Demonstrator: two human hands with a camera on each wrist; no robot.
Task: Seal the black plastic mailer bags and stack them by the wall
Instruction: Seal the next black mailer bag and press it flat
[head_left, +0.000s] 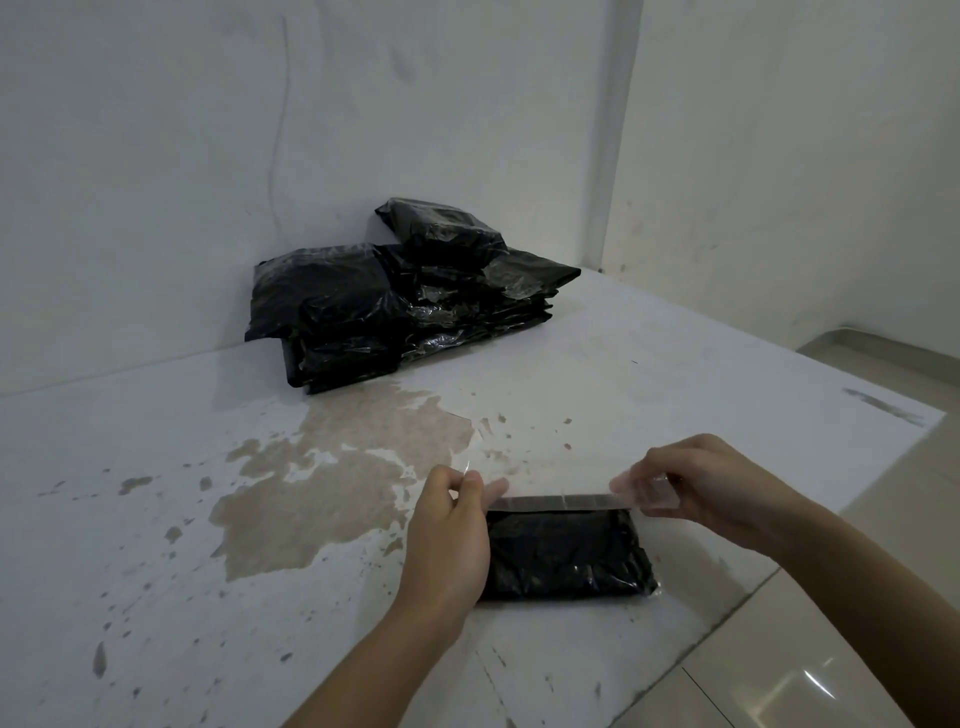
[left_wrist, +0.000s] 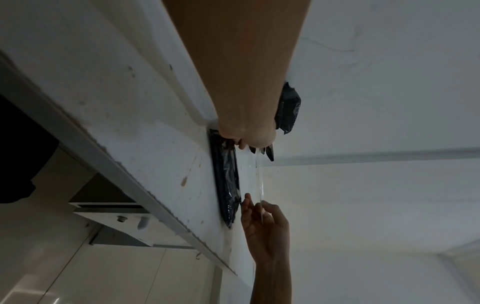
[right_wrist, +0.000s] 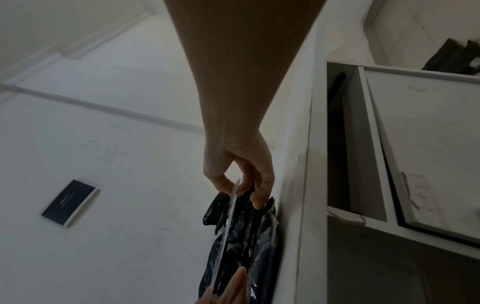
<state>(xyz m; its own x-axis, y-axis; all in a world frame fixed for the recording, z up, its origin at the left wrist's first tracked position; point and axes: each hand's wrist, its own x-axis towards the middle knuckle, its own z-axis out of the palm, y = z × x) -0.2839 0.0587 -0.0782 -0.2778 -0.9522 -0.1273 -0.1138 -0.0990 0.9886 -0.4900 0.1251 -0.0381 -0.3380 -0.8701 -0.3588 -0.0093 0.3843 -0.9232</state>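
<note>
A black mailer bag (head_left: 563, 558) lies flat on the white table near its front right edge. Stretched just above the bag's far edge is a strip of clear tape (head_left: 558, 503). My left hand (head_left: 470, 488) pinches the tape's left end and my right hand (head_left: 641, 488) pinches its right end. The right wrist view shows the tape (right_wrist: 228, 218) edge-on between thumb and fingers, over the bag (right_wrist: 241, 244). In the left wrist view the tape (left_wrist: 261, 183) runs from my left hand to the right hand (left_wrist: 259, 207). A pile of black mailer bags (head_left: 415, 296) sits against the back wall.
The table (head_left: 156, 519) has worn, brownish patches in its white surface. Its right edge (head_left: 810, 530) drops to a tiled floor. White walls stand behind and to the right. A drawer unit (right_wrist: 389, 144) shows below the table in the right wrist view.
</note>
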